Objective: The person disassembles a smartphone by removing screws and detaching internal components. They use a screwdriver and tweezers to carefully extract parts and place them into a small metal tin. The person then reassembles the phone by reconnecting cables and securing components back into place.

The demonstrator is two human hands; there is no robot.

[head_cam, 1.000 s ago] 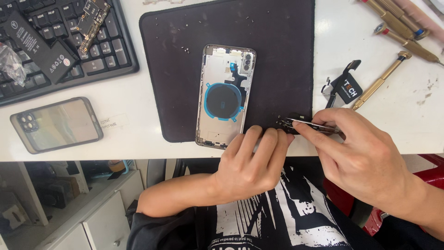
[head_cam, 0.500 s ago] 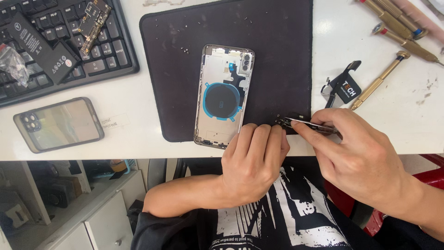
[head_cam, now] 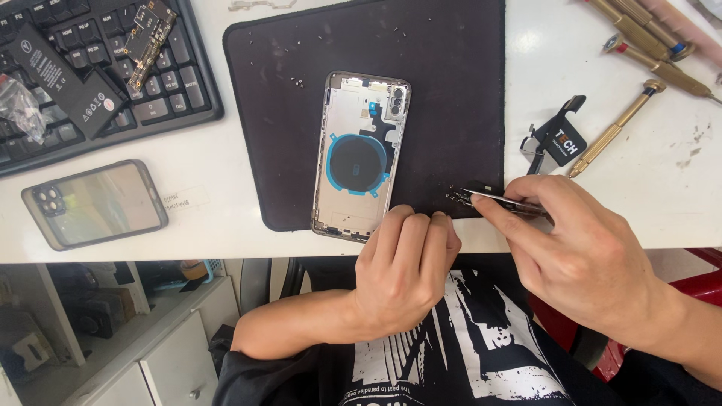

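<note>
An opened phone housing (head_cam: 361, 154) with a round blue-edged coil lies on a dark mat (head_cam: 444, 90). My left hand (head_cam: 402, 271) rests at the housing's near end, fingers curled on the mat's front edge, holding nothing I can see. My right hand (head_cam: 583, 256) pinches metal tweezers (head_cam: 492, 199), whose tips point left at several tiny screws (head_cam: 451, 195) on the mat's near right corner.
A black keyboard (head_cam: 98, 75) at the back left carries a black battery (head_cam: 64, 79) and a circuit board (head_cam: 147, 37). A phone in a clear case (head_cam: 94, 203) lies at the front left. Brass screwdrivers (head_cam: 639, 45) and a black tool (head_cam: 560, 139) sit at the right.
The view has shifted slightly. My right hand with the tweezers has drifted a little toward the screws; my left hand stays at the housing's near end.
</note>
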